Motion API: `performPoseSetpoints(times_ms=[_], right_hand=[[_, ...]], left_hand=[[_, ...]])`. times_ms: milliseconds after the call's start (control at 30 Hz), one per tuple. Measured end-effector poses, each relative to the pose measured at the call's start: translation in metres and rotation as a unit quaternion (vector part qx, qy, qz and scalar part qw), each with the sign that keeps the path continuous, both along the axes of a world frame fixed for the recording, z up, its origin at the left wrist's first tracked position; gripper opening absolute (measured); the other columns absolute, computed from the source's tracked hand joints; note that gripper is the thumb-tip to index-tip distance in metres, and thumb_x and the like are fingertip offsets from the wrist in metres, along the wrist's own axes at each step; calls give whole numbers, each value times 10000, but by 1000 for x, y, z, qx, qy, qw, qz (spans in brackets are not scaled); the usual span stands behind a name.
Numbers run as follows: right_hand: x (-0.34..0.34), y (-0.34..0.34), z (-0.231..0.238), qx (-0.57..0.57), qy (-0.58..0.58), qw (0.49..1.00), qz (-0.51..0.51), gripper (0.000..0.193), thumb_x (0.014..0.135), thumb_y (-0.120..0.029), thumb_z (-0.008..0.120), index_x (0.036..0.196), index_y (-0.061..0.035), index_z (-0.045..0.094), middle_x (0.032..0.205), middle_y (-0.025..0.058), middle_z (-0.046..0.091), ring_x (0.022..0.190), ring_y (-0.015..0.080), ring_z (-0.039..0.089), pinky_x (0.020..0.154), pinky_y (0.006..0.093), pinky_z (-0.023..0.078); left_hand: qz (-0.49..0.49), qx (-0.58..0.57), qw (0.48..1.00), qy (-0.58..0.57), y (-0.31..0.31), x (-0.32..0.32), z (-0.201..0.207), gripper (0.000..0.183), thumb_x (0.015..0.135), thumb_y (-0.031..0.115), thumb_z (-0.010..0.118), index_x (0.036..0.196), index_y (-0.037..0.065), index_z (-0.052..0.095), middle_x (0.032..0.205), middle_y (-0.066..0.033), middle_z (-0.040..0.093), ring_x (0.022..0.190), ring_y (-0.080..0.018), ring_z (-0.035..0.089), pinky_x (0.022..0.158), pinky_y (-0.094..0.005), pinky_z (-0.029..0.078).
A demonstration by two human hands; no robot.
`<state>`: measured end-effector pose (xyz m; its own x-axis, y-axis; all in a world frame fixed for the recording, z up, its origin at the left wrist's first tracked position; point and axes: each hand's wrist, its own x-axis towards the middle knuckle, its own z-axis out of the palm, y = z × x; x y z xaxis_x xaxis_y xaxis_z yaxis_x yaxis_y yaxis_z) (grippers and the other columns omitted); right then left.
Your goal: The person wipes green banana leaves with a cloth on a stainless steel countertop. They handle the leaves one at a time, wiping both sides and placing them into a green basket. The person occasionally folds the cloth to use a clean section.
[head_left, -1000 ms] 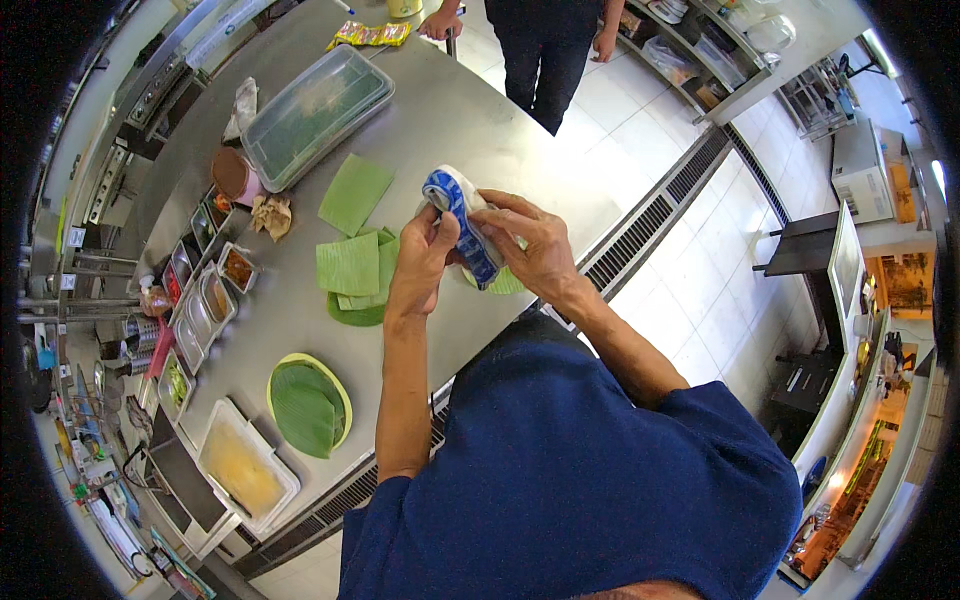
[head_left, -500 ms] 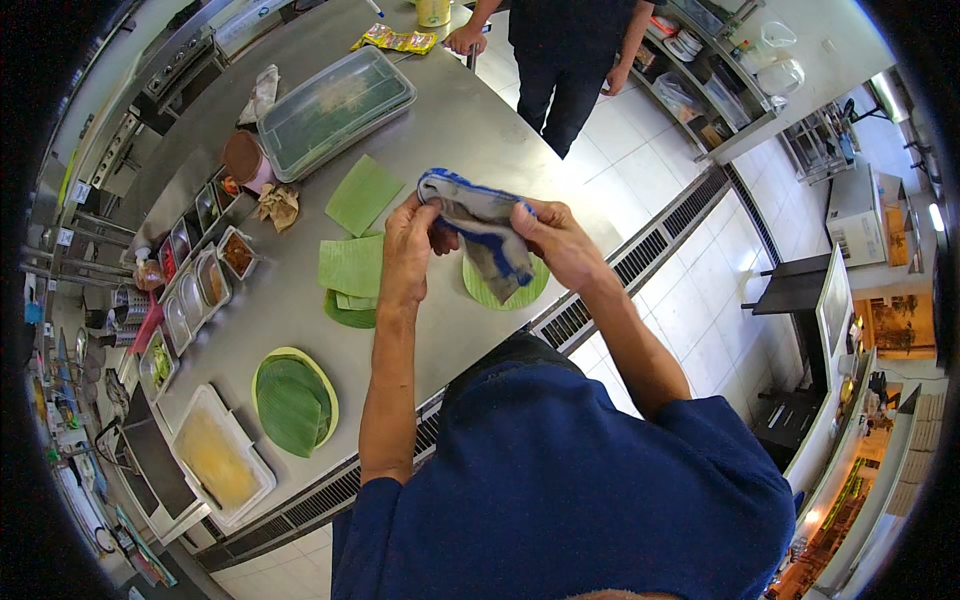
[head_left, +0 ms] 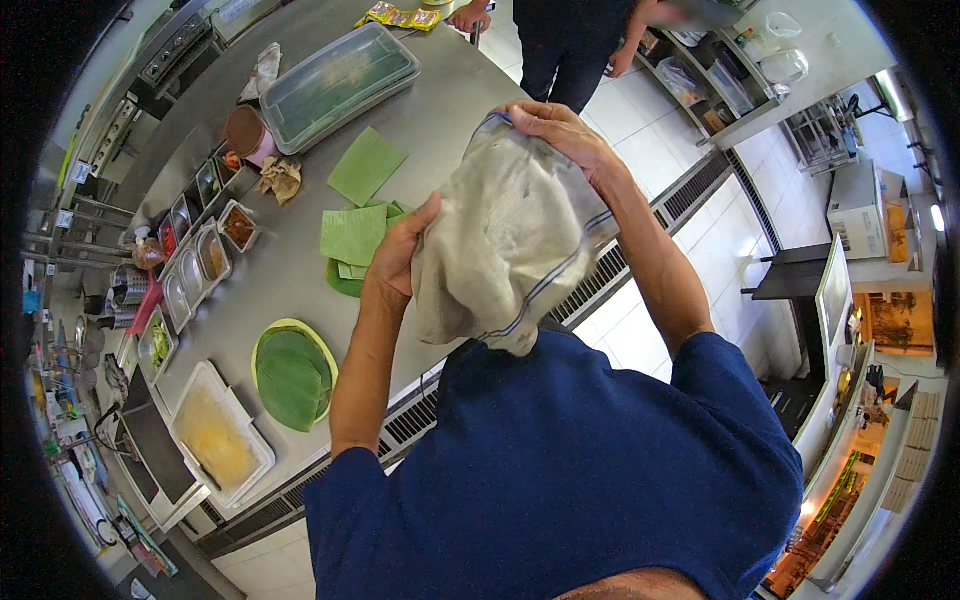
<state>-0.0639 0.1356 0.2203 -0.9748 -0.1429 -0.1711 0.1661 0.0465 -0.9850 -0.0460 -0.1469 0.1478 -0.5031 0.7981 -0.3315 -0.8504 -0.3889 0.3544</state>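
A stained off-white cloth [head_left: 505, 235] with a blue stripe hangs spread out between my hands, above the near edge of the steel table [head_left: 440, 110]. My left hand [head_left: 402, 248] holds its left side; the fingers are behind the fabric. Up at the cloth's top corner, my right hand [head_left: 562, 135] pinches the edge. Left of the cloth lie cut green leaf pieces [head_left: 353, 235], with one more square leaf piece [head_left: 368, 166] farther back. Nearer to me, a yellow-green rimmed plate [head_left: 331, 361] bears dark green leaves [head_left: 290, 378].
A lidded clear container [head_left: 340, 85] stands at the back, beside a crumpled brown paper [head_left: 280, 178]. Small metal pans of food [head_left: 210, 252] line the left side, with a white tray [head_left: 262, 470] nearer me. Across the table stands another person [head_left: 570, 50].
The cloth was bunched and folded, and is now opened out wide. My right hand has moved up and away; my left hand has shifted slightly down and left.
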Motion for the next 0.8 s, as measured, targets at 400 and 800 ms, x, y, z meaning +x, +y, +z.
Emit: performPoseSetpoints(times_ms=[400, 800], right_hand=[[74, -92, -27, 179, 269, 944, 60, 1073, 649, -385, 928, 1512, -101, 358, 1553, 182, 378, 1420, 319, 406, 1170, 424, 351], [79, -63, -73, 208, 68, 968, 121, 893, 691, -519, 866, 1309, 60, 580, 1183, 259, 666, 1151, 353, 631, 978, 436, 497]], left_hand=[[133, -51, 964, 225, -43, 5, 29, 478, 948, 156, 671, 1366, -22, 523, 1220, -119, 677, 1097, -232, 666, 988, -395, 530], [2, -113, 918, 380, -38, -12, 11, 639, 893, 102, 746, 1449, -17, 454, 1238, -17, 642, 1121, -104, 557, 985, -269, 444]])
